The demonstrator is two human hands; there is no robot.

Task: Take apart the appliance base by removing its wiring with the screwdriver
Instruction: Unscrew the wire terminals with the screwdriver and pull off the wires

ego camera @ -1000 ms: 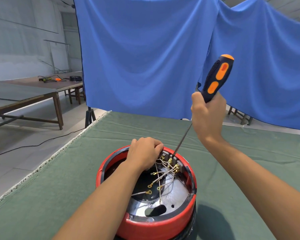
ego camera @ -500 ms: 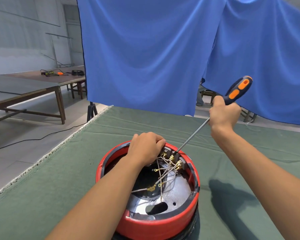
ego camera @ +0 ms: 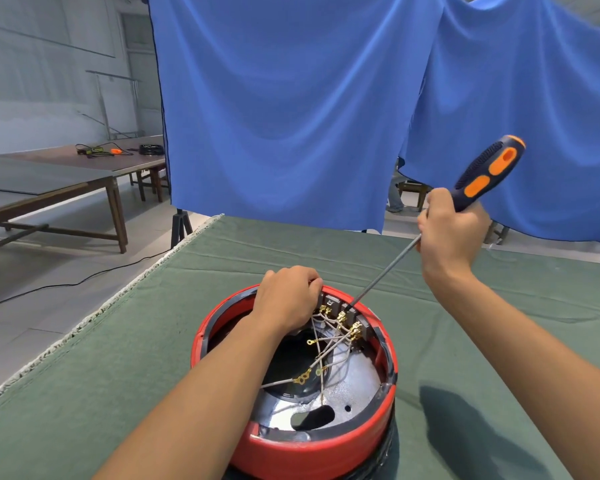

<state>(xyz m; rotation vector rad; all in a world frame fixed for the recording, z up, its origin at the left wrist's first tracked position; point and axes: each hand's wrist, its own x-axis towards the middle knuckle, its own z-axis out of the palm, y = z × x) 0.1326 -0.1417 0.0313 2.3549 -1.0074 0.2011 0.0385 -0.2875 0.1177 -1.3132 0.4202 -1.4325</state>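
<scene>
- Appliance base (ego camera: 291, 441): round red shell, open side up, sits on the green cloth (ego camera: 84, 393) that covers the table, near the front edge of view.
- Inside the base: silvery metal plate with a dark oval hole, black round part toward the left, grey terminal block (ego camera: 343, 308) along the far rim.
- Wiring (ego camera: 329, 348): thin pale wires with brass ring ends fan out from the terminal block and cross over the middle of the base. Several ring ends hang loose above the black part; others sit at the block.
- Left hand (ego camera: 286, 296): lies over the far left rim of the base, knuckles up, fingers curled downward at the left end of the terminal block. Fingertips are hidden under the hand; whether they pinch a wire or only press on the block, cannot tell.
- Right hand (ego camera: 451, 237): raised above and to the right of the base, fingers wrapped tight round the lower handle of the screwdriver (ego camera: 478, 178).
- Screwdriver: dark blue and orange handle sticks up and to the right out of the fist; steel shaft slants down and left, tip resting at the terminal block, just to the right of the left hand's knuckles, apart from them.
- Behind: blue curtain (ego camera: 274, 116) hung across the back; wooden tables (ego camera: 66, 181) at left with cables on top.
</scene>
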